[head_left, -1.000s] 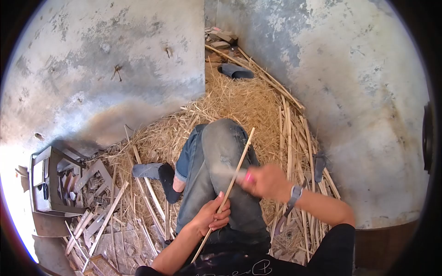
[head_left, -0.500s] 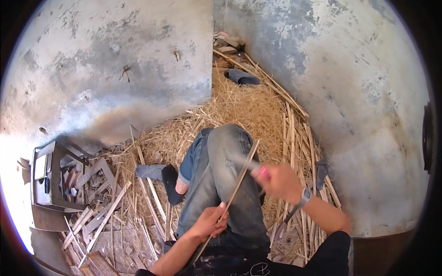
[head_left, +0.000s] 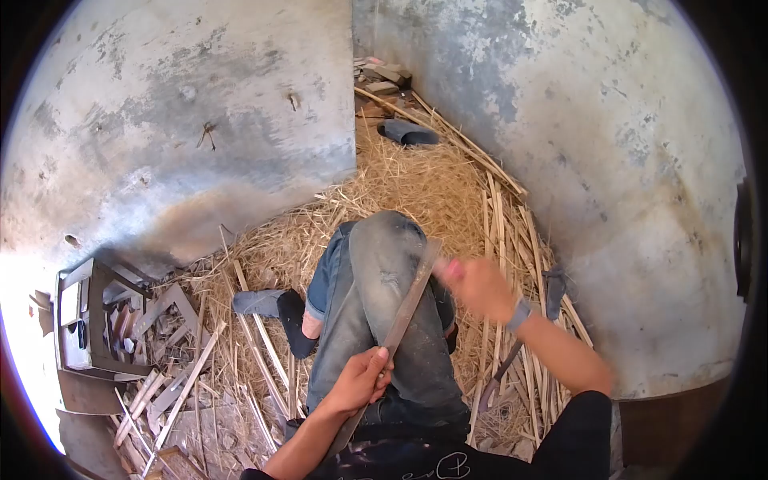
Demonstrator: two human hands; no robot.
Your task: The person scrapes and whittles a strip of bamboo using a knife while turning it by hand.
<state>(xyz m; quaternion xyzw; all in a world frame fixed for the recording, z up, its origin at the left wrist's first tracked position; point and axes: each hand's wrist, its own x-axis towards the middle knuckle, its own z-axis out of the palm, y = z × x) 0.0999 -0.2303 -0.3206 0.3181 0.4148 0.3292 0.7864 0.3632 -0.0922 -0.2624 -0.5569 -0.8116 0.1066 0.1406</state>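
Note:
My left hand (head_left: 362, 381) is closed round the lower part of a long flat wooden strip (head_left: 410, 308), which slants up across my jeans (head_left: 360, 304) toward the knee. The strip's broad face shows. Near its upper end is my right hand (head_left: 480, 290), closed on a tool with a pink handle (head_left: 453, 270). Motion smears the tool's blade, so its shape and whether it touches the strip cannot be made out. A grey band (head_left: 520, 314) sits on my right wrist.
Shavings (head_left: 416, 180) cover the floor. Long wooden strips (head_left: 500, 240) lie at the right, beside a wall (head_left: 632, 200). A dark slipper (head_left: 408, 133) lies ahead, another (head_left: 260, 302) at left. A wooden frame (head_left: 100, 320) and scrap pieces are at far left.
The strip has turned in my left hand, from its narrow edge to its broad face. My right hand with the tool has moved up toward the strip's upper end.

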